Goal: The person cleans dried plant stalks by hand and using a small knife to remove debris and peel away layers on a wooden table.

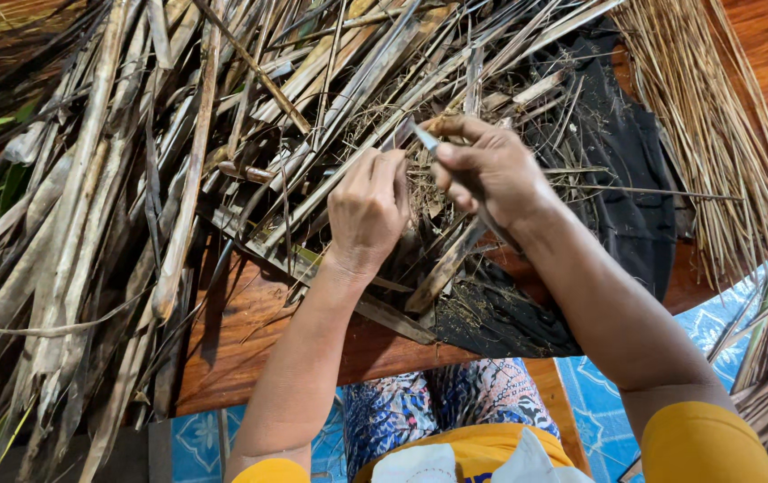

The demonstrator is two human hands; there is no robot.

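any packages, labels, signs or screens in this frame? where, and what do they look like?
None in view: no package, label, sign or screen.
What is there: dried palm-leaf strips piled on a wooden table, a bundle of thin leaf ribs at the right, a black cloth.
The left hand pinches a strip; the right hand holds a small knife.

Dry fibrous palm leaves [89, 206], glossy wooden table [250, 344], matt black cloth [621, 170], thin metal blade [426, 139]

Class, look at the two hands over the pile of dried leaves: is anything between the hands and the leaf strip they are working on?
Nothing visible. The left hand pinches the leaf strip directly, and the right hand presses a small blade against it.
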